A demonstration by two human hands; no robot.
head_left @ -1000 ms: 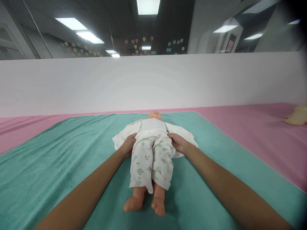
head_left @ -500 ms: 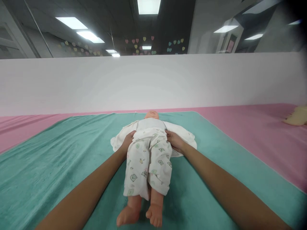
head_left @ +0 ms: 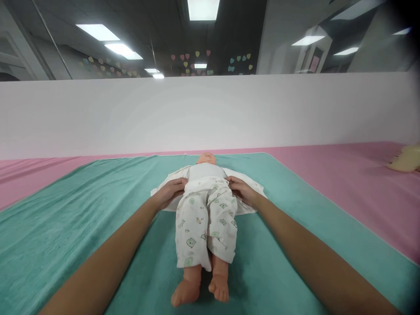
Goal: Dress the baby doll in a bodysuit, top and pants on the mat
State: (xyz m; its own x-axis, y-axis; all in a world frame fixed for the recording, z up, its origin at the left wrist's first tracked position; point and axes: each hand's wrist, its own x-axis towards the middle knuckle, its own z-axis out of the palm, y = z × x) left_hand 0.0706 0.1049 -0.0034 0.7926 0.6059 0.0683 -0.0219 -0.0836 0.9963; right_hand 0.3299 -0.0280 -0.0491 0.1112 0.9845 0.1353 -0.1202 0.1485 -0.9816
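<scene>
The left hand and right hand rest fingertips against either side of the waist of the patterned trousers, mid-frame; whether they pinch the cloth, I cannot tell. The trousers are on the doll, lying face up with bare feet at lower centre, on a teal sheet. Straightening the waistband seems the step in hand; the next move likely calls for an even tug on both sides.

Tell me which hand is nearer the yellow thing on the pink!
Right. The right hand touches the pants, left of the yellow thing; the left hand is farther left, at their other side.
</scene>
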